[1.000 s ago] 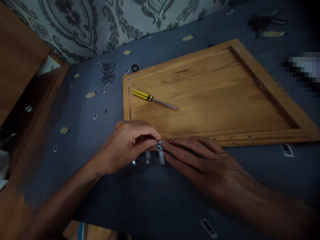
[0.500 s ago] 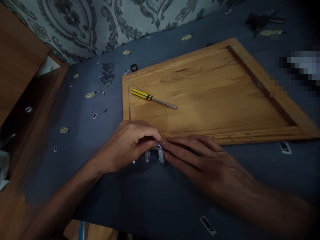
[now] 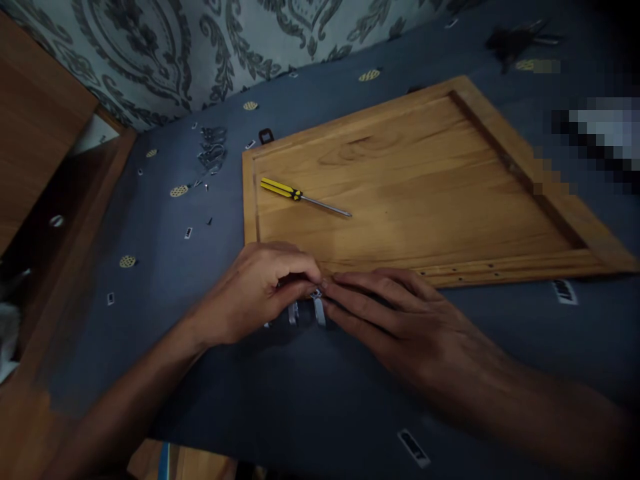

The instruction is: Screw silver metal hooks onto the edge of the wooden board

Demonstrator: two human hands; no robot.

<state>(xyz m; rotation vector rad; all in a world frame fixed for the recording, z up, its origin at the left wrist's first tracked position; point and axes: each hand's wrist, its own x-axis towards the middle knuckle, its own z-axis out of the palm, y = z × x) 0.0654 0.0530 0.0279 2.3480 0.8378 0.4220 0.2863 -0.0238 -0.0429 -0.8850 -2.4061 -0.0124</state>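
Observation:
My left hand (image 3: 260, 290) and my right hand (image 3: 395, 313) meet at the near edge of a wooden panel (image 3: 410, 180) lying on a dark blue cloth. Both pinch a small silver metal fitting (image 3: 318, 308) whose legs stick out below the fingertips onto the cloth. The left fingers curl over its left part, and the right fingers press together on its right part. On the panel's left side lies a yellow-and-black screwdriver (image 3: 300, 197), apart from both hands.
A heap of silver metal fittings (image 3: 213, 150) lies on the cloth at the back left, with small loose bits scattered round it. Wooden furniture (image 3: 35, 133) stands at the left. Patterned wallpaper runs behind. A dark tool (image 3: 515, 40) lies far right.
My fingertips have closed over the round head of the metal fitting, which showed a second ago. Both hands have stayed at the panel's near edge.

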